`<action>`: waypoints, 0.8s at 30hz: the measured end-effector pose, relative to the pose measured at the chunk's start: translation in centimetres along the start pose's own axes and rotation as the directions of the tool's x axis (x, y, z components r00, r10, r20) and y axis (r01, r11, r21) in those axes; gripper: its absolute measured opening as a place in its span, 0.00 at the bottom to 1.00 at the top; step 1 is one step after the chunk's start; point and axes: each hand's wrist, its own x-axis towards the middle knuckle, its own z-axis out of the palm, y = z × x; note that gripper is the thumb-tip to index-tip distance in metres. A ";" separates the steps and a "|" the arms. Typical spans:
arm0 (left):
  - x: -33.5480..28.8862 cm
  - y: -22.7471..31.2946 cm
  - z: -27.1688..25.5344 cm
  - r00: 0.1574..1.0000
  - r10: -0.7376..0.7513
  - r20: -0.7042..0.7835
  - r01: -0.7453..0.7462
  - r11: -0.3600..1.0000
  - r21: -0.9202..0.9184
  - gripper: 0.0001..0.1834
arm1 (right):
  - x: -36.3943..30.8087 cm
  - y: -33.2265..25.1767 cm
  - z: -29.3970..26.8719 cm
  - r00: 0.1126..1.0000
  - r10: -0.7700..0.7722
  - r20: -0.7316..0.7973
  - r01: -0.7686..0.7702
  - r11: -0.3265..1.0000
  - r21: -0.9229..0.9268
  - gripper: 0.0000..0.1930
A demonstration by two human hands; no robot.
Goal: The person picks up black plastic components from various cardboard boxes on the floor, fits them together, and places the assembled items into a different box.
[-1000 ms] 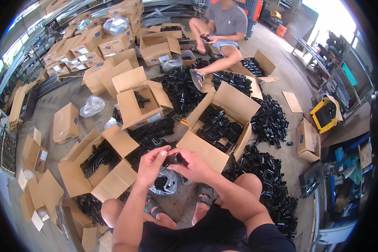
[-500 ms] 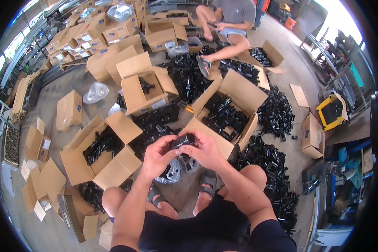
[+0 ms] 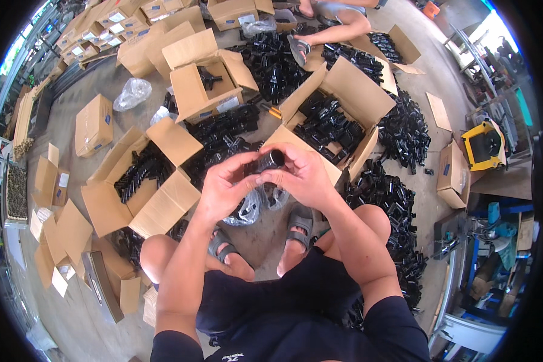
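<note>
Between my two hands is a glossy black part with a rounded, tube-like end (image 3: 273, 160); the fingers hide the rest of it, so its exact kind does not show. My left hand (image 3: 228, 181) grips it from the left, thumb along its lower side. From the right, my right hand (image 3: 301, 173) holds the same part, with the two thumbs almost meeting beneath it. Just below the hands, a clear plastic bag (image 3: 246, 209) lies on the floor in front of my sandals. An open carton (image 3: 362, 90) filled with similar black parts stands just beyond my right hand.
Another open carton (image 3: 105, 208) with black parts sits at the left. Heaps of black parts (image 3: 377, 196) spread along the right and up the middle. A third carton (image 3: 190, 90) stands farther off, near a seated person's leg (image 3: 338, 31). A yellow-framed object (image 3: 482, 151) is at far right.
The view has tilted downward, so the surroundings sit higher in the picture. The black part has turned in my hands, and its rounded end now shows more plainly.
</note>
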 end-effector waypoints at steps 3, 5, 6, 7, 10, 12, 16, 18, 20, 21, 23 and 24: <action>0.1 0.0 -0.5 0.998 -0.050 -0.044 0.053 0.997 0.060 0.23 | 0.7 -0.4 0.5 1.000 0.003 0.008 -0.003 0.999 0.047 0.18; 0.0 0.5 -0.3 0.998 -0.061 -0.032 0.060 0.997 -0.041 0.23 | 0.9 -0.9 0.6 0.996 0.080 0.044 -0.082 0.994 0.066 0.19; -0.1 0.9 -0.1 0.996 -0.075 -0.040 0.074 0.997 -0.022 0.23 | 0.6 -1.1 0.7 0.993 0.106 0.045 -0.111 0.986 0.123 0.19; 0.0 1.1 -0.3 0.996 -0.077 -0.049 0.077 0.997 0.008 0.23 | 0.8 -0.9 0.8 0.992 0.117 0.050 -0.124 0.976 0.179 0.20; -0.1 1.5 -0.3 0.986 -0.056 -0.158 0.085 0.980 0.182 0.20 | 1.0 1.0 0.5 0.998 0.058 0.032 -0.062 0.986 0.156 0.20; -0.1 1.6 -0.8 0.964 -0.019 -0.264 0.094 0.957 0.274 0.19 | 1.6 2.8 0.1 1.000 0.018 -0.016 -0.014 0.983 0.182 0.20; 0.2 1.4 -2.0 0.911 0.062 -0.408 0.028 0.978 0.209 0.19 | 3.1 8.6 0.3 0.937 0.279 -0.209 -0.321 0.925 -0.205 0.16; 0.1 1.0 -2.9 0.881 0.111 -0.459 -0.005 0.974 0.227 0.19 | 2.8 13.2 2.1 0.957 0.248 -0.150 -0.290 0.786 -0.547 0.14; 0.1 1.3 -3.1 0.879 0.106 -0.465 0.004 0.973 0.229 0.19 | 1.9 18.4 4.0 0.978 0.210 -0.013 -0.158 0.690 -0.706 0.11; 0.0 1.6 -3.3 0.875 0.104 -0.472 0.011 0.972 0.235 0.19 | 1.5 20.3 5.6 0.976 0.210 0.058 -0.096 0.656 -0.749 0.10; 0.6 1.4 -3.1 0.867 0.162 -0.470 -0.049 0.969 0.244 0.18 | 0.5 26.3 7.1 0.954 0.214 0.211 0.103 0.427 -0.899 0.08; 0.5 1.2 -3.4 0.859 0.190 -0.475 -0.064 0.962 0.267 0.18 | 0.1 27.5 8.8 0.973 0.108 0.201 0.118 0.517 -0.848 0.08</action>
